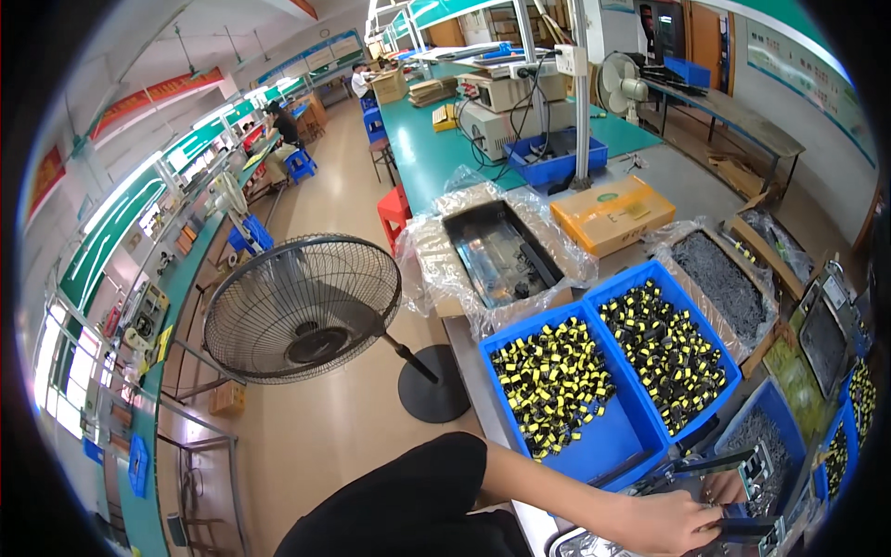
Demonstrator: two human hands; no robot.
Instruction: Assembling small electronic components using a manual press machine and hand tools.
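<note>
My left hand (664, 524) reaches in from the lower edge under a black sleeve. Its fingers are bent and closed at a shiny metal fixture (752, 531) with dark bars; what they pinch is hidden. Just beyond, a patch of skin (723, 486) shows between the metal parts. It may be part of my right hand or a reflection; no fingers can be read there. Close by stands a blue two-part bin (624, 429) holding many small black parts with yellow wrapping (552, 381), which look like small transformers. Another blue bin (775, 404) holds small grey metal pieces (756, 446).
Behind the blue bins lie a plastic-lined box with a black tray (464, 237), an orange-taped carton (613, 213) and a lined box of dark pieces (715, 269). A large standing fan (306, 311) is on the floor to the left. Green-topped benches (418, 139) run farther back.
</note>
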